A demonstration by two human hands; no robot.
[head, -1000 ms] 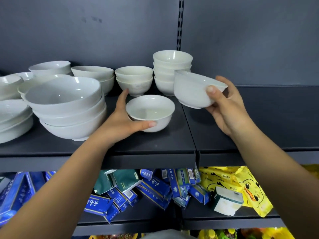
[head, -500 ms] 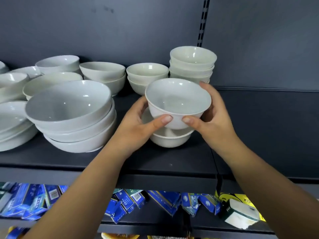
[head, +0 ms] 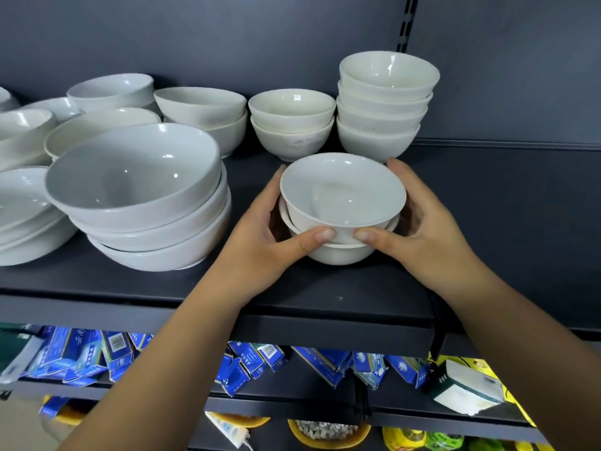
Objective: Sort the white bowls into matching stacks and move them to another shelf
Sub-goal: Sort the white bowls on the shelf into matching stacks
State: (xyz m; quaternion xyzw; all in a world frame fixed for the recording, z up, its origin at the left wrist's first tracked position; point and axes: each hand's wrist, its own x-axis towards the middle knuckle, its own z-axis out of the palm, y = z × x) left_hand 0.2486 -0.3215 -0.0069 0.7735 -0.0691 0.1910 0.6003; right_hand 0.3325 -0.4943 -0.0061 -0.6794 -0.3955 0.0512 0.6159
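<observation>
On the dark shelf (head: 487,206), curled fingers (head: 395,166) and thumbs of the left hand (head: 260,242) and right hand (head: 432,236) are clasped round a small white bowl (head: 341,193), nested in a matching bowl (head: 338,253). Stacking is judged in hand; next, the pair must be lifted together.

Glossy white ceramic bowls (head: 343,196) (smooth glaze), matt dark metal shelf (head: 325,297)

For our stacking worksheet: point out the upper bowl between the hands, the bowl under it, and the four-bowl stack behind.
upper bowl (head: 341,190), head view, inside wall.
lower bowl (head: 341,254), head view, front outer wall.
four-bowl stack (head: 377,142), head view, bottom bowl's side.
</observation>
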